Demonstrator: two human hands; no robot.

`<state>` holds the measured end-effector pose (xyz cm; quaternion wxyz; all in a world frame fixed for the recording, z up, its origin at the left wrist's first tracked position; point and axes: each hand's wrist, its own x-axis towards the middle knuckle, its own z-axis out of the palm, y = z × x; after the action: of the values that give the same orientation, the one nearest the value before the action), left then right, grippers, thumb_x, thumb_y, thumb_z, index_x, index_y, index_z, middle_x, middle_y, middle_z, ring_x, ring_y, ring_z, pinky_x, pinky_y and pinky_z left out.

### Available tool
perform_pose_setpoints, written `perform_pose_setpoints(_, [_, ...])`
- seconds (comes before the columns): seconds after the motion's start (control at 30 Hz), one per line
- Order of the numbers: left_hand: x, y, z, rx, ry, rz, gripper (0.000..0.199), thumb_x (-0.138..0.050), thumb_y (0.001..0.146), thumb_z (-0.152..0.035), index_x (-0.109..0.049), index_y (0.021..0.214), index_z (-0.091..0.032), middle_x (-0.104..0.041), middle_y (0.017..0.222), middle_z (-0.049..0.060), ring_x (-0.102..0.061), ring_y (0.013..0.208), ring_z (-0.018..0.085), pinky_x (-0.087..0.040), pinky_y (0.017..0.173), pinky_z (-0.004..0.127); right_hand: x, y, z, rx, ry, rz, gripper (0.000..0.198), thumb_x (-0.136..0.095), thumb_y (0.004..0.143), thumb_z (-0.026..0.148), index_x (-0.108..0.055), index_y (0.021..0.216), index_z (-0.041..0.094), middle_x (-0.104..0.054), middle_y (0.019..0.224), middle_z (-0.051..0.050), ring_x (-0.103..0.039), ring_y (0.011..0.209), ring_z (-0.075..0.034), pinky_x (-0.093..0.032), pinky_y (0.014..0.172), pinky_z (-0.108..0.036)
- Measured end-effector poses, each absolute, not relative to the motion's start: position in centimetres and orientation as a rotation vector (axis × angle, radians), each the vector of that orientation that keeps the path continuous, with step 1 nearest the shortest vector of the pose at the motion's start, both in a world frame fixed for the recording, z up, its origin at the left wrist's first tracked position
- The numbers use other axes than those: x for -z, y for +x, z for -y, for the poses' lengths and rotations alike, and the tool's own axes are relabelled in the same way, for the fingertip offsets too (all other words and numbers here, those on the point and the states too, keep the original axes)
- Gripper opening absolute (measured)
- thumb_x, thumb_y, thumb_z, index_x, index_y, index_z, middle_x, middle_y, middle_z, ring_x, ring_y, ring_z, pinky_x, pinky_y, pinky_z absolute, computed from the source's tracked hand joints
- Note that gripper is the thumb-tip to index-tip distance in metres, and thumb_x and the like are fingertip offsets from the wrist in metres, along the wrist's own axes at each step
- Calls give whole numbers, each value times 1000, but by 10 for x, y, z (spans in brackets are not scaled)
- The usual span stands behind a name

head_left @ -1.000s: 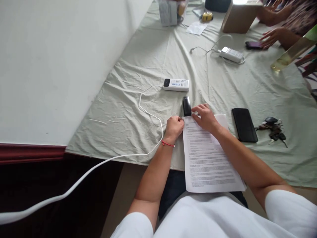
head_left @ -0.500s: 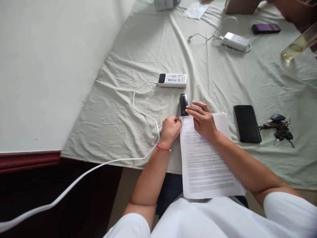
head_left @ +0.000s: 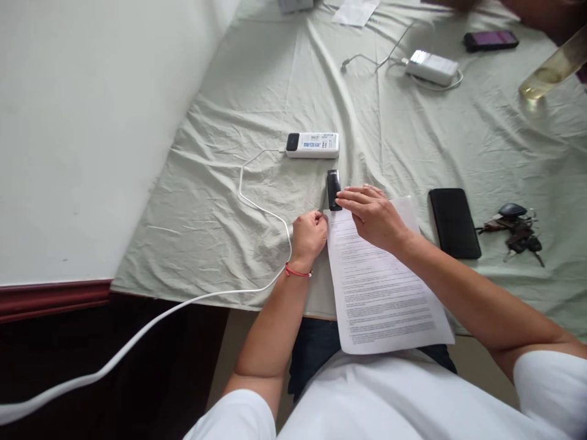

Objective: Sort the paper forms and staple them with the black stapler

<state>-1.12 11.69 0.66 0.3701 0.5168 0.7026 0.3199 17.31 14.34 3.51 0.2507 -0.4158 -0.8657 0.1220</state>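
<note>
A black stapler (head_left: 334, 190) lies on the tablecloth at the top left corner of a printed paper stack (head_left: 385, 305). My left hand (head_left: 309, 235), with a red string bracelet at the wrist, is closed at that corner, fingers pinched on the paper's edge. The fingers of my right hand (head_left: 371, 214) are stretched out close together, their tips touching the right side of the stapler. Its palm is over the top of the sheets, and the thumb is hidden. The stack's lower end hangs past the table edge over my lap.
A white power bank (head_left: 316, 145) with a cable lies beyond the stapler. To the right are a black phone (head_left: 455, 223) and keys (head_left: 516, 229). Farther back are another white power bank (head_left: 431, 67), another phone (head_left: 490, 40), a bottle (head_left: 545, 79) and a person's arm (head_left: 545, 18).
My right hand's fingers have drawn closer together beside the stapler. My left hand stays at the paper's corner. The view has shifted slightly, and the brown box at the back is no longer visible.
</note>
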Motion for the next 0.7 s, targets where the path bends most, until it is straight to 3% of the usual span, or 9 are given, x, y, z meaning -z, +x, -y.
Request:
perform_pose_setpoints(0.13, [-8,-11,-117,-802,1360,-1841,24,-55,93,-24,-67,72,-19,-67,63,2,-66,70,17,-41,64,26,-30,174,-137,-229,-1150,2384,52,-47,95,0,-76,128,26,-75,140,-1,-61,143,-25,-37,128,-56])
perform_pose_setpoints(0.33, [-2,-13,-118,-831,1370,-1804,24,-55,91,-26,-66,71,-20,-64,60,1,-61,64,16,-40,61,26,-27,171,-129,-150,-1144,2450,56,-44,95,-3,-72,136,24,-72,145,-4,-59,146,-24,-28,133,-61])
perform_pose_setpoints(0.53, [1,-14,-120,-863,1310,-1754,24,-58,90,-30,-66,70,-20,-59,57,-1,-53,55,14,-37,55,25,-28,171,-129,-149,-1109,2537,55,-41,97,-2,-67,142,15,-68,150,-11,-58,147,-23,-30,134,-57])
perform_pose_setpoints(0.7, [-1,-13,-121,-889,1276,-1691,24,-60,89,-31,-64,69,-20,-52,54,-3,-45,52,12,-32,53,25,-25,172,-129,-195,-1140,2483,59,-45,94,-4,-68,142,22,-67,151,-6,-58,147,-23,-34,132,-56])
